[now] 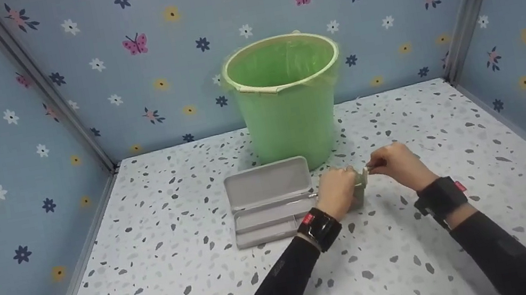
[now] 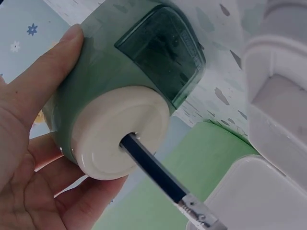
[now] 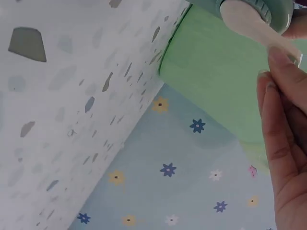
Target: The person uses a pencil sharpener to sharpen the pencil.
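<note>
My left hand (image 1: 338,191) grips a green crank pencil sharpener (image 2: 98,76) with a cream front and a dark see-through shavings drawer (image 2: 163,52). In the left wrist view, a dark blue pencil (image 2: 153,167) with a silvery end sticks out of the sharpener's front hole. On the sharpener's other side, my right hand (image 1: 401,166) pinches the end of the cream crank handle (image 3: 249,24) between thumb and fingers. An open grey pencil case (image 1: 268,184) lies just left of the left hand, its lid raised. The pencil's tip is hidden inside the sharpener.
Behind the pencil case stands a green bin (image 1: 291,121) with a liner over its rim. The speckled white table (image 1: 175,292) is bordered by blue flowered panels (image 1: 196,73) at the back and both sides.
</note>
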`<state>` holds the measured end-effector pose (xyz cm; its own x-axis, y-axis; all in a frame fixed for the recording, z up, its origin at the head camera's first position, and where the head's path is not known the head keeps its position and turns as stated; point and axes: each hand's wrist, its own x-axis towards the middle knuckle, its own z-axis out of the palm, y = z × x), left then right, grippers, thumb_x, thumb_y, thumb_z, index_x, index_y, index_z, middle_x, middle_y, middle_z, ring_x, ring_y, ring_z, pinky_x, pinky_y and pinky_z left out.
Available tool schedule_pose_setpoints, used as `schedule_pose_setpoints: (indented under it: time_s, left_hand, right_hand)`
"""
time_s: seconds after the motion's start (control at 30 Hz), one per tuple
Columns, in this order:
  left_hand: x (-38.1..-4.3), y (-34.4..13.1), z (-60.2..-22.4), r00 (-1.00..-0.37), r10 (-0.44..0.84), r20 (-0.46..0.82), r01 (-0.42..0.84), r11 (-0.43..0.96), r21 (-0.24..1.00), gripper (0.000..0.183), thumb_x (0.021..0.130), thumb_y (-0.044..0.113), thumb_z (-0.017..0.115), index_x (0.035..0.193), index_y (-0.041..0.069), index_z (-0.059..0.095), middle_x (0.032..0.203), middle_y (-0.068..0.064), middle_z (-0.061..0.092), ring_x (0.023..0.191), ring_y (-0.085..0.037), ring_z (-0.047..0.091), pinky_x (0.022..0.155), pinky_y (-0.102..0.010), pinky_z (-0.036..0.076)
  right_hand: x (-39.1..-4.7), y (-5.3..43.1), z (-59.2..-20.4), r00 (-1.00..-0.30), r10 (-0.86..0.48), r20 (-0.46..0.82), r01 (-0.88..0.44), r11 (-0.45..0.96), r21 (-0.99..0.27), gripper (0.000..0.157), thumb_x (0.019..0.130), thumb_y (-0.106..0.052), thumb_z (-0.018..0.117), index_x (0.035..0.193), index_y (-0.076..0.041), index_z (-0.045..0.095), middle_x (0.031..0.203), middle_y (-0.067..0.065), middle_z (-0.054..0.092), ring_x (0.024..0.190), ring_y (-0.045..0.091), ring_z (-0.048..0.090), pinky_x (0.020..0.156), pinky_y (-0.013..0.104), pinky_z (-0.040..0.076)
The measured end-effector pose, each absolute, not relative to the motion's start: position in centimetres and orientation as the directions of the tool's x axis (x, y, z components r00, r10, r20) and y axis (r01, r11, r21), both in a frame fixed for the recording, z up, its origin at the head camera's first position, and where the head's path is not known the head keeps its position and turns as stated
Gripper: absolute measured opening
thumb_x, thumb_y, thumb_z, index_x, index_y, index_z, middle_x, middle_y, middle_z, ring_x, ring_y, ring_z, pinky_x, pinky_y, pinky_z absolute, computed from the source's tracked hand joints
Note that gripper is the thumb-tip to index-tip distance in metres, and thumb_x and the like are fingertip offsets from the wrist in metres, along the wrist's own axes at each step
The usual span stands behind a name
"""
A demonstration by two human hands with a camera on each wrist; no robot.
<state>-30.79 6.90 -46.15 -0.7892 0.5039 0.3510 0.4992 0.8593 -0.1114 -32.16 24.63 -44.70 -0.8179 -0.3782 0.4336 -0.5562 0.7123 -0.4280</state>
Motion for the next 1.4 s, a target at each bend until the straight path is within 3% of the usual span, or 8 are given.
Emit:
schedule_pose_setpoints:
  time_s: [0.17, 0.37, 0.7, 0.9, 1.17, 1.4]
  left_hand:
    - [-30.8, 6.9, -46.1, -0.785, 0.511, 0.349, 0.516, 0.852, -0.088, 0.030, 0.072, 0.017, 0.075, 0.102, 0.015, 0.073, 0.085, 0.004, 0.074, 0.073, -0.015, 0.067, 0.062, -0.026, 0.055]
    - [-30.8, 7.0, -46.2, -0.801, 0.508, 0.315, 0.513, 0.855, -0.073, 0.041, 0.068, 0.029, 0.085, 0.104, 0.015, 0.072, 0.089, 0.004, 0.075, 0.078, -0.015, 0.068, 0.066, -0.027, 0.056]
    - [-30.9, 6.8, -46.0, -0.816, 0.509, 0.272, 0.514, 0.856, -0.061, 0.053, 0.068, 0.038, 0.088, 0.110, 0.013, 0.069, 0.092, 0.003, 0.074, 0.082, -0.015, 0.068, 0.073, -0.027, 0.056]
    - [-30.7, 6.6, -46.1, -0.792, 0.520, 0.319, 0.520, 0.849, -0.093, 0.059, 0.068, 0.047, 0.086, 0.112, 0.012, 0.068, 0.092, 0.003, 0.074, 0.080, -0.014, 0.068, 0.071, -0.025, 0.056]
    - [-30.5, 6.8, -46.2, -0.816, 0.508, 0.275, 0.509, 0.858, -0.073, 0.066, 0.070, 0.049, 0.084, 0.121, 0.010, 0.066, 0.098, 0.000, 0.075, 0.086, -0.016, 0.069, 0.075, -0.028, 0.056]
    - [-30.6, 6.6, -46.2, -0.831, 0.485, 0.272, 0.479, 0.873, -0.091, 0.068, 0.070, 0.049, 0.084, 0.123, 0.012, 0.066, 0.095, 0.002, 0.075, 0.086, -0.015, 0.068, 0.073, -0.027, 0.055]
  right_hand:
    - [-33.6, 23.9, -45.4, -0.833, -0.337, 0.439, -0.514, 0.764, -0.389, 0.010, 0.076, 0.006, 0.076, 0.075, -0.001, 0.070, 0.075, 0.013, 0.073, 0.068, 0.025, 0.068, 0.063, 0.040, 0.056]
    - [-35.4, 23.5, -47.5, -0.844, -0.367, 0.390, -0.506, 0.785, -0.358, 0.017, 0.072, 0.013, 0.071, 0.067, -0.002, 0.065, 0.067, 0.010, 0.067, 0.062, 0.020, 0.058, 0.061, 0.037, 0.050]
    - [-35.6, 23.7, -48.0, -0.881, -0.359, 0.306, -0.464, 0.779, -0.422, 0.017, 0.073, 0.013, 0.070, 0.066, -0.001, 0.066, 0.064, 0.009, 0.065, 0.060, 0.017, 0.055, 0.060, 0.033, 0.048]
    - [-35.6, 23.8, -48.4, -0.897, -0.387, 0.212, -0.441, 0.758, -0.480, 0.016, 0.070, 0.009, 0.072, 0.062, -0.003, 0.064, 0.057, 0.002, 0.058, 0.054, 0.011, 0.044, 0.053, 0.025, 0.039]
    - [-34.8, 24.4, -48.5, -0.890, -0.442, 0.116, -0.432, 0.733, -0.526, 0.015, 0.065, 0.011, 0.075, 0.068, -0.003, 0.073, 0.060, 0.005, 0.065, 0.051, 0.009, 0.044, 0.051, 0.023, 0.041]
    - [-33.8, 25.0, -48.6, -0.848, -0.519, 0.110, -0.483, 0.670, -0.564, 0.020, 0.066, 0.014, 0.075, 0.077, -0.003, 0.076, 0.071, 0.011, 0.073, 0.057, 0.009, 0.058, 0.058, 0.023, 0.053]
